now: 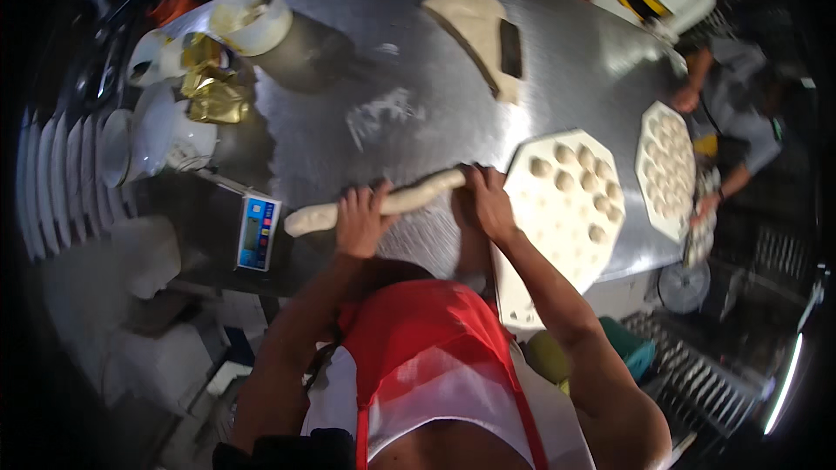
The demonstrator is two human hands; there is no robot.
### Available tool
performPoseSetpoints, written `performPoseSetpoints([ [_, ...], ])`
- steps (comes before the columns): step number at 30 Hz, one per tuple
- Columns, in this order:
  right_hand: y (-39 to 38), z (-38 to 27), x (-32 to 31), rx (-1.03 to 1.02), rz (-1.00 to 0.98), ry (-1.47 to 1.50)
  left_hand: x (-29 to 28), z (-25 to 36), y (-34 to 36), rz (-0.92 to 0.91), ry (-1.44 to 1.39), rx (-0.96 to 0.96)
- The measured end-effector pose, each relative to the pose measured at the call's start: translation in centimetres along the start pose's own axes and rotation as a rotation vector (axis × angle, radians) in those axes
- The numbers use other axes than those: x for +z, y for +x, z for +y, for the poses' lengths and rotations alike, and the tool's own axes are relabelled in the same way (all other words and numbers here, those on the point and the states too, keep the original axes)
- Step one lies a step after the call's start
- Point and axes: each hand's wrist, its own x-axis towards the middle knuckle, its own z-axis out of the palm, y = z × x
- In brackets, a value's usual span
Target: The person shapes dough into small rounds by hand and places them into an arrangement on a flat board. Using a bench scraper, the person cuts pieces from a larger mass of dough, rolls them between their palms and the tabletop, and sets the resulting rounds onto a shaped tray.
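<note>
A long rope of dough [420,194] lies slantwise on the steel table [348,43] in front of me. My left hand [360,219] rests across it near its thick left end, fingers spread over the top. At the rope's other end, my right hand [490,202] has its fingers bent round the dough, partly hiding the tip. Just right of that hand is a white many-sided board [544,265] with several round dough balls [564,181] on its far part. Farther back lies a larger flat slab of dough [470,17] with a dark scraper [510,48] at its right edge.
A digital scale [259,233] stands left of the rope. Behind it are gold foil wrapping [213,96], a white tub [252,17] and bowls [170,126]. At the right, a co-worker [740,113] reaches toward a second board of dough balls [645,165].
</note>
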Motion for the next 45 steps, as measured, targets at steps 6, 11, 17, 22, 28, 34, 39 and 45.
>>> performPoseSetpoints([
  [6, -5.9, -4.4, -2.6, -0.069, -0.026, -0.159, -3.7, -3.7, -3.2, -0.177, -0.339, 0.192],
  [11, -13.3, -7.6, 5.9, -0.089, -0.102, -0.197, -0.7, -4.1, -11.0, -0.341, -0.43, 0.007],
  [17, 1.3, -6.7, 6.2, -0.061, 0.202, -0.113, 1.3, -4.0, -9.7, -0.326, -0.358, -0.095],
  [22, -5.9, -6.8, 6.5, -0.027, 0.193, -0.101, 1.0, -4.8, -9.4, -0.434, -0.557, -0.229],
  [28, -15.2, -4.0, 3.4, -0.019, -0.105, -0.378, 1.9, -3.5, -9.3, -0.311, -0.566, -0.289],
  [34, -13.9, 0.0, -4.5, 0.127, -0.028, 0.62, -0.5, 4.3, -11.4, -0.206, -0.584, -0.244],
  [39, -15.0, -0.3, -8.7, 0.198, -0.073, 0.985, -2.8, 14.1, -9.0, 0.023, -0.537, 0.041],
  [45, -16.7, -4.1, -12.5, 0.174, 0.03, 1.181, -7.1, 17.4, -2.4, -0.621, -1.09, 0.097],
])
